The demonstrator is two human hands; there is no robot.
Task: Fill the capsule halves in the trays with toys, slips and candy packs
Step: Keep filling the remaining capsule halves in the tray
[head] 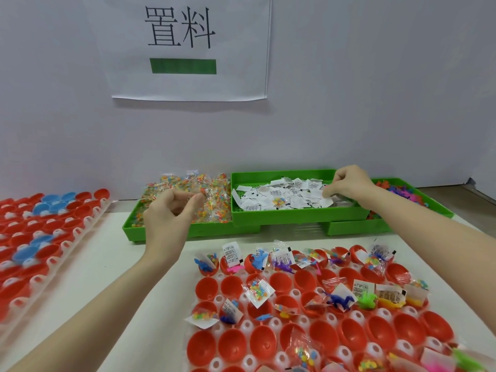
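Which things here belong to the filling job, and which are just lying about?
In the job:
left hand
right hand
candy packs
slips
toys
capsule tray

Lying about:
wall sign
side tray of red and blue halves

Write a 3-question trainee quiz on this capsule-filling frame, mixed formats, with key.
1. True or false: the right hand is at the green tray of paper slips.
2. Multiple choice: the left hand is over which supply? A) candy packs B) toy figures C) blue capsule halves
3. Fill in: the capsule halves in the near tray are all ____ in colour.

Key
1. True; its fingers pinch at the slip pile.
2. A; its fingers are curled, and whether they hold a pack cannot be told.
3. Red; the far row is filled, many nearer ones are empty.
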